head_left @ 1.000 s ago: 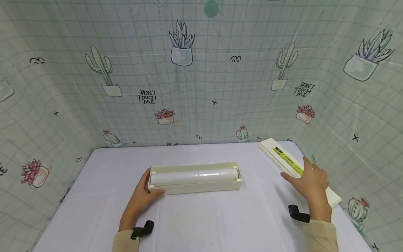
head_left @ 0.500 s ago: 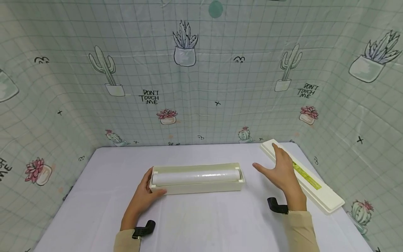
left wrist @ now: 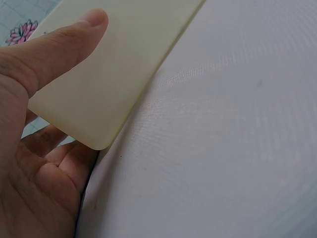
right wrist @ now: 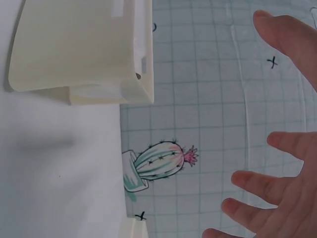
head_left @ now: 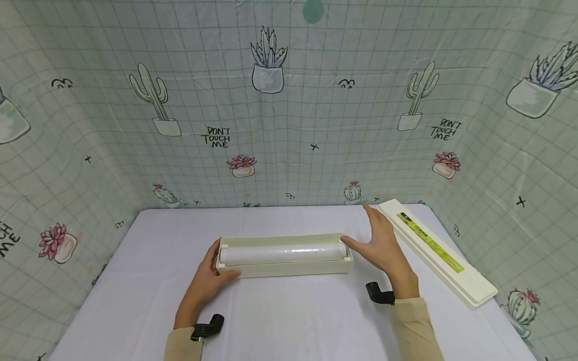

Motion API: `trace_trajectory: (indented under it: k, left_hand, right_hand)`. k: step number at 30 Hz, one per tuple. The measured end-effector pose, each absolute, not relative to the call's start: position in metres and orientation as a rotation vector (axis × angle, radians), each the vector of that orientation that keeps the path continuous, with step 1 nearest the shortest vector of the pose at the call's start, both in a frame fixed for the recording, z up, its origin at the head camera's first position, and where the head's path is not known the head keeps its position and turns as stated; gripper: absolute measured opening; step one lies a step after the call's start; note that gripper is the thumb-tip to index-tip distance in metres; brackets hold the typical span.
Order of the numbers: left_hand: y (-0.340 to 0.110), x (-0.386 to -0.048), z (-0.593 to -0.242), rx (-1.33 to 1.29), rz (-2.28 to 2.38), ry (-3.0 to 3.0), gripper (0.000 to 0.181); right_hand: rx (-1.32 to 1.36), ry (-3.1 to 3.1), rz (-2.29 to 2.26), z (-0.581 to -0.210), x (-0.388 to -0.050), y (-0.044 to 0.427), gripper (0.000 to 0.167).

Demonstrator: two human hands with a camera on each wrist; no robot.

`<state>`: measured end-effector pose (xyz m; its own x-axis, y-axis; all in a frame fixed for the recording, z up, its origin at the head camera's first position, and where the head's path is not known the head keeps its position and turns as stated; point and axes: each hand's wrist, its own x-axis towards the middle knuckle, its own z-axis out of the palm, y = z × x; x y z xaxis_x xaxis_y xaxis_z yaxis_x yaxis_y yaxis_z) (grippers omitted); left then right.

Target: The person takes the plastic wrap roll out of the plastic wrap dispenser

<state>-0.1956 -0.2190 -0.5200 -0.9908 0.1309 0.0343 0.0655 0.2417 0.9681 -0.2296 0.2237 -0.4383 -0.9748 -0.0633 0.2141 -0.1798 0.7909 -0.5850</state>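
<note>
A cream cling film box (head_left: 293, 269) lies on the white-covered table, its open top showing a shiny white roll of film (head_left: 284, 253). At its left end my left hand (head_left: 205, 287) grips the box, thumb on the front wall (left wrist: 94, 84) and fingers around the far side. My right hand (head_left: 384, 246) hovers by the box's right end, fingers and thumb spread with nothing between them. In the right wrist view a gap separates these spread fingers from the box end (right wrist: 109, 91). To the right of that hand lies the long cream lid (head_left: 438, 253) with a yellow-green label.
The lid slants along the right part of the table (head_left: 289, 311), reaching its right edge. A cloth backdrop (head_left: 289, 115) printed with grid lines and cacti rises behind and at both sides. Each wrist wears a black camera mount.
My right hand has moved left, from over the lid to beside the box's right end, uncovering the lid. My left hand still holds the box's left end.
</note>
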Motion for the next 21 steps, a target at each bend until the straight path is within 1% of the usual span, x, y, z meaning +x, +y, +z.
trace_trajectory:
  k: [13,21]
  left_hand:
    - [-0.218,-0.196,-0.518,0.201,1.903,2.416,0.108]
    - [-0.219,-0.196,-0.517,0.196,1.906,2.407,0.108]
  right_hand:
    - [0.375,-2.811,0.968,-0.445,-0.230,0.202,0.103]
    - [0.411,-2.848,0.985,-0.448,-0.229,0.192,0.102]
